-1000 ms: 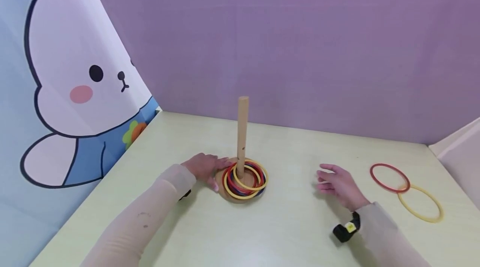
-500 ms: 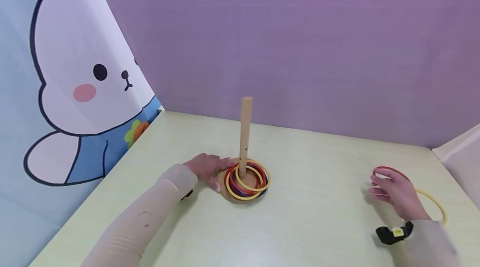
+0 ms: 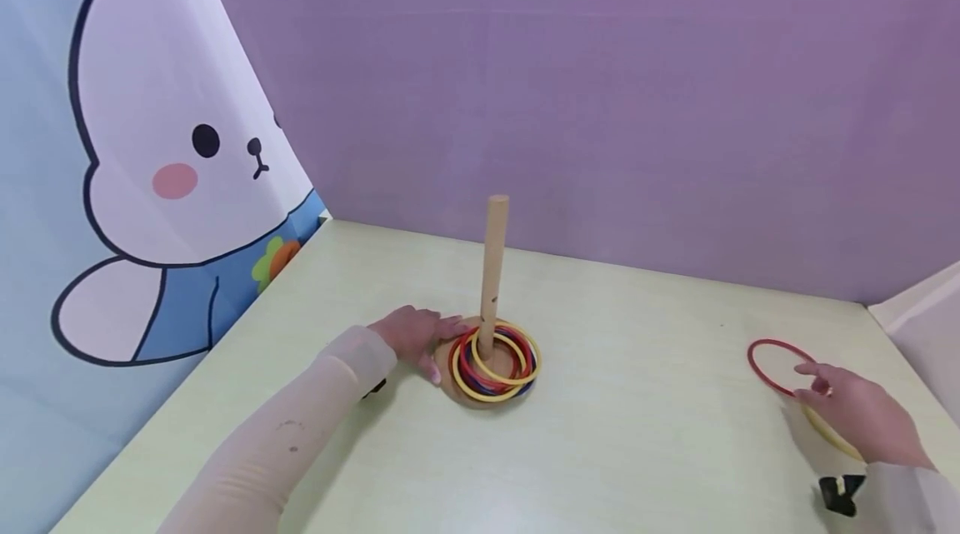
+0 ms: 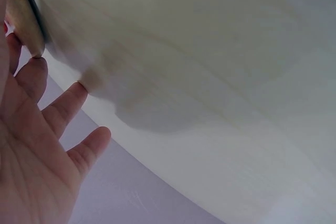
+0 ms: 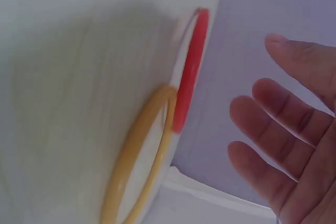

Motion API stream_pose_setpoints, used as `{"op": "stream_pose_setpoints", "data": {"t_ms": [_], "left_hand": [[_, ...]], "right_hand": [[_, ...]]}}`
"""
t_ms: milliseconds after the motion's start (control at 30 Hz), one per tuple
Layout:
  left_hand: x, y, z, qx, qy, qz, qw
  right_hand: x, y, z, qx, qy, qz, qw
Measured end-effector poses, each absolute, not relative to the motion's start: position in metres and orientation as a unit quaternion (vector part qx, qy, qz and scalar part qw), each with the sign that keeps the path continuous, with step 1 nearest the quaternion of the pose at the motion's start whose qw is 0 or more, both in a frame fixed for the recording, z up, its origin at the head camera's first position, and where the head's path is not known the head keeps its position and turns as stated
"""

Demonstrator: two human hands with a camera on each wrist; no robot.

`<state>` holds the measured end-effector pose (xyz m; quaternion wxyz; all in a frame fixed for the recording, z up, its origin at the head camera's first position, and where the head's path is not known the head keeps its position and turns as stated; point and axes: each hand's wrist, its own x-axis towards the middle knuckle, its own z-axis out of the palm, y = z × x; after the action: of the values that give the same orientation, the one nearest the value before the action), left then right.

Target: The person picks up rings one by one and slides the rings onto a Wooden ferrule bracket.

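A wooden ring-toss stand [image 3: 492, 267] has its post upright, with several red, yellow and blue rings [image 3: 480, 394] lying round the foot. My left hand [image 3: 411, 336] holds the left edge of its round base, thumb in front and forefinger behind; in the left wrist view the other fingers spread over the table beside the base [image 4: 25, 19]. At the far right my right hand [image 3: 862, 416] hovers above a yellow ring [image 3: 827, 436], hiding much of it. A red ring [image 3: 752, 365] overlaps that one. The right wrist view has the hand's bent fingers apart from both rings.
The pale tabletop [image 3: 637, 434] ends at a purple backdrop [image 3: 600, 117]. To the left hangs a cloth [image 3: 172, 184] with a cartoon animal, and a white panel [image 3: 922, 317] stands along the right edge.
My right hand has moved right across the table, past the red ring to over the yellow one. The left hand stays at the stand's base, and the view shifts slightly.
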<state>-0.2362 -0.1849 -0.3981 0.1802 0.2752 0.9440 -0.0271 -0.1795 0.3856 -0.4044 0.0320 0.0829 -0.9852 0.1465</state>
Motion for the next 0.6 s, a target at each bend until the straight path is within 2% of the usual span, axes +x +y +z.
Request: {"op": "stream_pose_setpoints", "data": {"t_ms": [100,400,600], "left_hand": [[-0.235,-0.185,-0.398,0.277,0.944,-0.028,0.179],[-0.234,-0.182,-0.394,0.275,0.942,-0.024,0.188],[-0.233,-0.182,-0.394,0.281,0.94,-0.025,0.19]], "right_hand": [[-0.18,0.388,-0.405,0.095,-0.989,0.115,0.026],[-0.188,0.389,-0.412,0.105,-0.991,0.073,-0.051],[-0.191,0.388,-0.418,0.12,-0.989,0.06,-0.059]]}}
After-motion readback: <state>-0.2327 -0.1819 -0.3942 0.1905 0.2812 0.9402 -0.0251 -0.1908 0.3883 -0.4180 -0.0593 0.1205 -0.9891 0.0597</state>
